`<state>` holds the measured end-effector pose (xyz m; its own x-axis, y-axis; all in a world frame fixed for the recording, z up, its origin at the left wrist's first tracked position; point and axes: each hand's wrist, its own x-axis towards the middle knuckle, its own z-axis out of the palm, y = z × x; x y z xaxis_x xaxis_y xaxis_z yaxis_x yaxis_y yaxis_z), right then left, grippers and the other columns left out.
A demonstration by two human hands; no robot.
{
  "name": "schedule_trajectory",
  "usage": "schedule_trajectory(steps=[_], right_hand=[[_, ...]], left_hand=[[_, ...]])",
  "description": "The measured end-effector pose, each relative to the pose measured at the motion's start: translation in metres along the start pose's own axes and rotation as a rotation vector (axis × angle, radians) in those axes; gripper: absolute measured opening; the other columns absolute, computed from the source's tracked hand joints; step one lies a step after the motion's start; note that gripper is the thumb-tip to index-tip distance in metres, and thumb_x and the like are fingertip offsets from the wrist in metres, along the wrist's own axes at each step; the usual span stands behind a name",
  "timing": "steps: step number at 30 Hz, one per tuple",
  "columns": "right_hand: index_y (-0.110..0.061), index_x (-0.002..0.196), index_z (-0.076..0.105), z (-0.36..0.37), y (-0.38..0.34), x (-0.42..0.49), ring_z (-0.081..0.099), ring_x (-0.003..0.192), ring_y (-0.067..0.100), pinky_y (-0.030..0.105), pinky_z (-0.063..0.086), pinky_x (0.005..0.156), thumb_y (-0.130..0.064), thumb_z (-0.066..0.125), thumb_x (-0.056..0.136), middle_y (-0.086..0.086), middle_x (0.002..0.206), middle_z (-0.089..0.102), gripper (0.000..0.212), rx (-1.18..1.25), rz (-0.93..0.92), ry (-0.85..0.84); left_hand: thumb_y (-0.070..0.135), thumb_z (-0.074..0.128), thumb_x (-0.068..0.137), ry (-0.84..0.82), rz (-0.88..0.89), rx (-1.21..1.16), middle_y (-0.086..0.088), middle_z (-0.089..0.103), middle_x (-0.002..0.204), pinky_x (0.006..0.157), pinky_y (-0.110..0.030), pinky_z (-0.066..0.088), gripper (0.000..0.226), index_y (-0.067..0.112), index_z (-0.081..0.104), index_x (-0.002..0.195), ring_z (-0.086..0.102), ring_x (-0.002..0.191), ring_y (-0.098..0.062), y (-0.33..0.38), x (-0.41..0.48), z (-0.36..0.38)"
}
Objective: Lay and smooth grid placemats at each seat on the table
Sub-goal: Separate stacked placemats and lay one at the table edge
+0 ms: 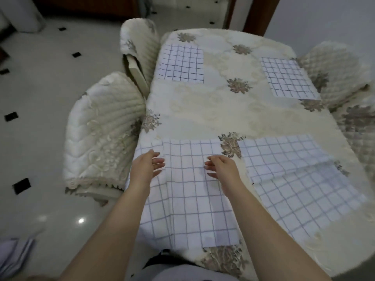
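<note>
A white placemat with a dark grid lies at the near left seat of the table, which wears a cream floral cloth. My left hand hovers open at the mat's far left corner, fingers spread. My right hand is open over the mat's far right part, fingers curled slightly down; contact with the mat is unclear. A second grid placemat lies at the near right with a fold ridge across it. Two more mats sit at the far left and far right.
Chairs with quilted cream covers stand on the left, one near and one farther back, and another on the right. The tiled floor with black diamond insets spreads to the left. Folded cloth shows at the bottom left.
</note>
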<state>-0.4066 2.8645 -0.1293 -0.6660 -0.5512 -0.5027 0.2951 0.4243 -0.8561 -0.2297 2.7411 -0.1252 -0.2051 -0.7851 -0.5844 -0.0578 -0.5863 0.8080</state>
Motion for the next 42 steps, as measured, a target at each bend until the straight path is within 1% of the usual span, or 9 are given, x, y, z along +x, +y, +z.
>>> schedule_trajectory(steps=[6, 13, 19, 23, 27, 29, 33, 35, 42], right_hand=[[-0.014, 0.092, 0.066, 0.003, 0.006, 0.004, 0.060, 0.085, 0.017, 0.038, 0.053, 0.080, -0.018, 0.051, 0.095, 0.001, 0.091, 0.064, 0.016, -0.183, -0.030, 0.011], [-0.017, 0.116, 0.062, -0.007, 0.016, 0.020, 0.056, 0.066, 0.019, 0.027, 0.041, 0.057, -0.020, 0.053, 0.089, 0.013, 0.112, 0.061, 0.029, -0.393, -0.056, 0.149], [-0.021, 0.123, 0.055, -0.017, 0.021, 0.029, 0.054, 0.106, 0.038, 0.040, 0.049, 0.081, -0.026, 0.055, 0.083, 0.017, 0.127, 0.050, 0.041, -0.502, 0.044, 0.210], [-0.016, 0.131, 0.049, -0.019, 0.025, 0.030, 0.051, 0.111, 0.036, 0.036, 0.042, 0.081, -0.025, 0.060, 0.083, 0.017, 0.131, 0.047, 0.050, -0.543, 0.084, 0.167], [-0.009, 0.088, 0.051, -0.019, 0.027, 0.034, 0.049, 0.070, 0.026, 0.034, 0.039, 0.064, -0.016, 0.067, 0.081, 0.012, 0.084, 0.052, 0.019, -0.479, 0.112, 0.115], [-0.013, 0.065, 0.039, -0.020, 0.031, 0.036, 0.039, 0.056, 0.021, 0.031, 0.031, 0.058, -0.015, 0.070, 0.079, 0.007, 0.063, 0.039, 0.034, -0.499, 0.106, 0.087], [0.002, 0.093, 0.062, -0.018, 0.037, 0.032, 0.063, 0.086, 0.033, 0.040, 0.052, 0.078, -0.025, 0.072, 0.078, 0.017, 0.092, 0.064, 0.032, -0.508, 0.106, 0.041], [0.005, 0.110, 0.062, -0.016, 0.037, 0.030, 0.063, 0.097, 0.035, 0.042, 0.052, 0.085, -0.025, 0.070, 0.079, 0.019, 0.106, 0.066, 0.043, -0.504, 0.099, 0.037], [0.000, 0.085, 0.059, -0.012, 0.023, 0.018, 0.058, 0.080, 0.033, 0.036, 0.043, 0.071, -0.017, 0.064, 0.081, 0.034, 0.087, 0.057, 0.018, -0.392, -0.044, 0.050]], left_hand=[[0.023, 0.048, 0.094, 0.215, -0.004, -0.053, -0.008, 0.068, 0.082, 0.071, -0.031, 0.049, 0.021, 0.013, 0.063, 0.084, 0.064, 0.076, -0.018, -0.013, -0.010, -0.041], [0.019, 0.054, 0.083, 0.457, 0.004, 0.054, -0.004, 0.059, 0.073, 0.065, -0.032, 0.037, 0.019, 0.013, 0.060, 0.066, 0.050, 0.073, -0.021, -0.027, -0.027, -0.083], [0.033, 0.050, 0.091, 0.435, -0.131, 0.103, -0.013, 0.059, 0.123, 0.079, -0.032, 0.042, 0.047, 0.005, 0.057, 0.127, 0.055, 0.105, -0.027, -0.037, -0.028, -0.090], [0.046, 0.058, 0.070, 0.381, -0.308, 0.077, -0.013, 0.058, 0.124, 0.096, -0.037, 0.045, 0.071, 0.006, 0.053, 0.127, 0.056, 0.109, -0.030, -0.050, -0.029, -0.099], [0.036, 0.048, 0.096, 0.348, -0.390, 0.023, -0.010, 0.055, 0.087, 0.073, -0.031, 0.042, 0.030, 0.006, 0.051, 0.093, 0.053, 0.087, -0.025, -0.061, -0.037, -0.104], [0.030, 0.047, 0.097, 0.327, -0.422, 0.004, -0.012, 0.057, 0.081, 0.068, -0.031, 0.044, 0.031, 0.004, 0.052, 0.081, 0.055, 0.076, -0.026, -0.067, -0.039, -0.109], [0.018, 0.067, 0.079, 0.324, -0.406, 0.032, -0.023, 0.069, 0.091, 0.080, -0.056, 0.055, 0.029, -0.004, 0.066, 0.098, 0.067, 0.082, -0.037, -0.071, -0.038, -0.122], [0.011, 0.073, 0.074, 0.349, -0.363, 0.072, -0.023, 0.069, 0.091, 0.074, -0.050, 0.057, 0.033, -0.008, 0.066, 0.101, 0.067, 0.080, -0.035, -0.068, -0.039, -0.123], [0.009, 0.076, 0.078, 0.299, -0.095, 0.099, -0.015, 0.070, 0.103, 0.091, -0.040, 0.052, 0.013, 0.013, 0.071, 0.089, 0.065, 0.097, -0.029, -0.045, -0.047, -0.103]])
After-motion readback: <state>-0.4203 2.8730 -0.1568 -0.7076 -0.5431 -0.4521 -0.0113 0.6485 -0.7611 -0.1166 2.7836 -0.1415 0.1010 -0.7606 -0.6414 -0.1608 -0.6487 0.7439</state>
